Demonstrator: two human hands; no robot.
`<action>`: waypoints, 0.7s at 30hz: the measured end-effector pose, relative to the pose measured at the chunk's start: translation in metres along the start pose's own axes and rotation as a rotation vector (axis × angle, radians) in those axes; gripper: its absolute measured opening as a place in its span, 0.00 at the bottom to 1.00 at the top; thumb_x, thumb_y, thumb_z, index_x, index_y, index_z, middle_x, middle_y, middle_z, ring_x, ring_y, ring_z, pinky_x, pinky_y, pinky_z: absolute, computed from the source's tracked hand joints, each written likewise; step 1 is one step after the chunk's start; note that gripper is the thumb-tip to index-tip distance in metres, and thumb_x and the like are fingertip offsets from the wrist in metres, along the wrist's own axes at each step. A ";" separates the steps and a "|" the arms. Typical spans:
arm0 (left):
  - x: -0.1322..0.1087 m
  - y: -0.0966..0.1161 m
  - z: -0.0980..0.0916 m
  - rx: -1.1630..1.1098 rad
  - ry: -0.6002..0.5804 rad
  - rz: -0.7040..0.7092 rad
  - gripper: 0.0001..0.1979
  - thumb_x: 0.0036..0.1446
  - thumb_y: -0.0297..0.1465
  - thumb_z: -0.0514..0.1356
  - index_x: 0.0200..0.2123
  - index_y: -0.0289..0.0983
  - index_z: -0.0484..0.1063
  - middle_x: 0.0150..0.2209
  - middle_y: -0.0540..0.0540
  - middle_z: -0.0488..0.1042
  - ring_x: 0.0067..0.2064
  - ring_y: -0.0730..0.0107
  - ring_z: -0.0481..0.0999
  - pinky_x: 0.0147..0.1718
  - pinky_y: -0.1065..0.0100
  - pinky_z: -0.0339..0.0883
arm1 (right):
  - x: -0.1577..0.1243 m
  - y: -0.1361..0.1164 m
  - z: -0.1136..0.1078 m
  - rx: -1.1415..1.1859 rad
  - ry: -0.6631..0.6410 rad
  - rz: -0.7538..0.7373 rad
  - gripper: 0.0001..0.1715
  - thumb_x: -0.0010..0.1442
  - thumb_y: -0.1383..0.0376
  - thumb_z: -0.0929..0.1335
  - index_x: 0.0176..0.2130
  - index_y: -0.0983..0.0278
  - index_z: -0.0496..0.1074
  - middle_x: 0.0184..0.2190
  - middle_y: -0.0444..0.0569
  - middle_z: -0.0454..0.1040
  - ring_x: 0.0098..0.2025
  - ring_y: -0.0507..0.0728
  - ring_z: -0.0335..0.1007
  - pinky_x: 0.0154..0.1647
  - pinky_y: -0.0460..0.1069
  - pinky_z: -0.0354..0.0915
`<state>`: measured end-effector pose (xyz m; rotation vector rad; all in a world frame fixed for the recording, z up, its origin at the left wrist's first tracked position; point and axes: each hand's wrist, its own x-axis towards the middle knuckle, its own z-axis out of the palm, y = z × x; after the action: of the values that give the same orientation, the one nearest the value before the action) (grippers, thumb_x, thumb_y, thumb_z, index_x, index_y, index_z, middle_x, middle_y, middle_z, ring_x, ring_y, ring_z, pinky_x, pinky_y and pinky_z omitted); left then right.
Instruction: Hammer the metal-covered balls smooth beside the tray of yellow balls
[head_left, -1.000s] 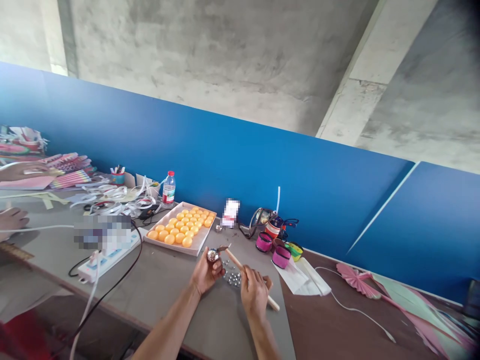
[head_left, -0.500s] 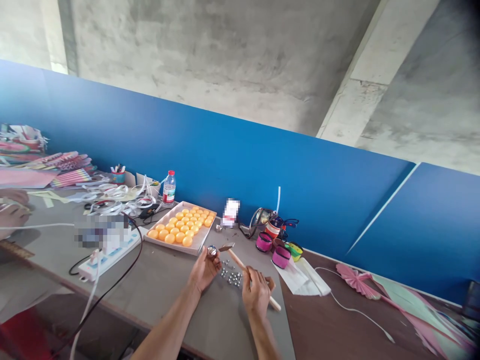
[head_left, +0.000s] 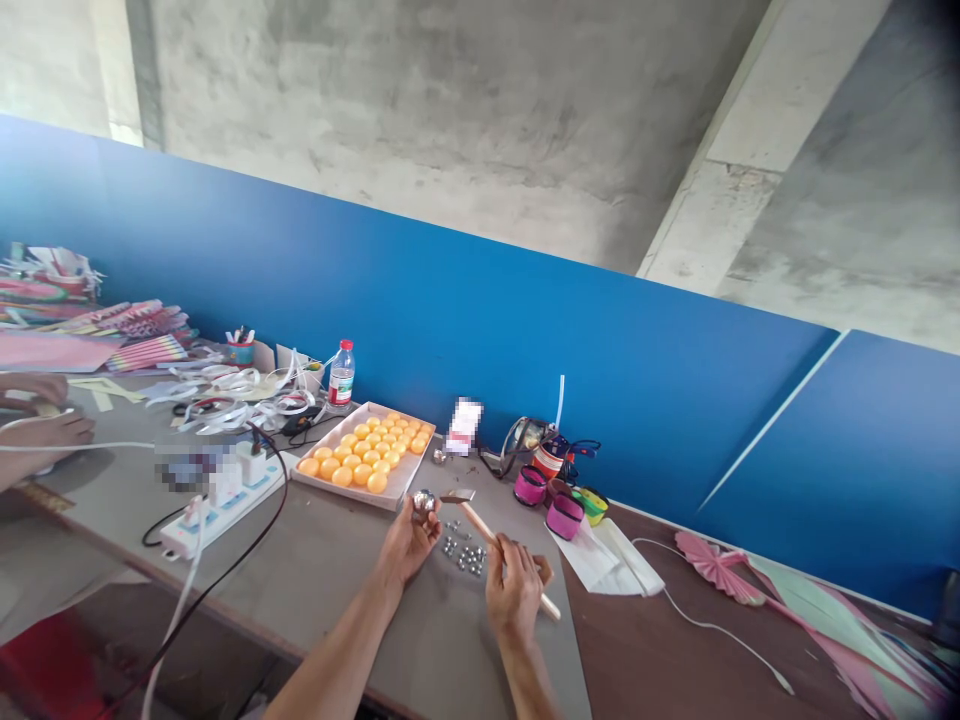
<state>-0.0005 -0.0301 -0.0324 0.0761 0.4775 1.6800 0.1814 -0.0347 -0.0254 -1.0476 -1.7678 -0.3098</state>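
Observation:
My left hand (head_left: 409,543) grips a shiny silver ball (head_left: 424,502) between thumb and fingers above the grey tabletop (head_left: 330,560). Wrapped round the wooden handle of a small hammer (head_left: 480,522) is my right hand (head_left: 514,580). The hammer's metal head is just right of the ball, with a small gap between them. Several small silver beads (head_left: 469,558) lie on the table between my hands. Behind my left hand a shallow tray (head_left: 330,488) holds several orange balls (head_left: 364,452).
A power strip (head_left: 225,510) with cables is at the left, near another person's hands (head_left: 45,425). A bottle (head_left: 341,375) stands behind the tray. Pink rings (head_left: 564,516) and white paper (head_left: 600,560) lie at the right, before the blue partition (head_left: 450,290).
The hammer head has tilted slightly and sits a little farther from the silver ball. The other person's hands have moved right. The view has shifted slightly.

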 end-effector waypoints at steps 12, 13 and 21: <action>0.000 -0.003 0.000 0.113 -0.034 0.009 0.15 0.58 0.40 0.53 0.32 0.33 0.68 0.28 0.45 0.75 0.22 0.77 0.71 0.28 0.70 0.67 | -0.003 0.000 0.004 -0.032 -0.092 -0.010 0.18 0.65 0.60 0.56 0.37 0.62 0.72 0.28 0.46 0.75 0.31 0.52 0.69 0.44 0.51 0.48; 0.000 -0.003 0.000 0.116 -0.034 0.012 0.15 0.57 0.40 0.53 0.32 0.33 0.68 0.28 0.45 0.75 0.22 0.77 0.71 0.28 0.70 0.67 | -0.003 0.000 0.004 -0.039 -0.109 -0.014 0.18 0.65 0.60 0.56 0.36 0.61 0.72 0.28 0.46 0.75 0.31 0.52 0.69 0.44 0.51 0.48; -0.004 -0.001 0.002 0.079 -0.072 0.005 0.16 0.59 0.41 0.50 0.32 0.34 0.68 0.28 0.44 0.75 0.22 0.75 0.70 0.28 0.68 0.67 | -0.002 -0.001 0.003 -0.026 -0.063 0.005 0.18 0.65 0.60 0.56 0.37 0.62 0.71 0.28 0.46 0.75 0.31 0.52 0.69 0.44 0.51 0.47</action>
<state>0.0020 -0.0331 -0.0306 0.1951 0.4893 1.6579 0.1792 -0.0339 -0.0281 -1.0900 -1.8213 -0.3006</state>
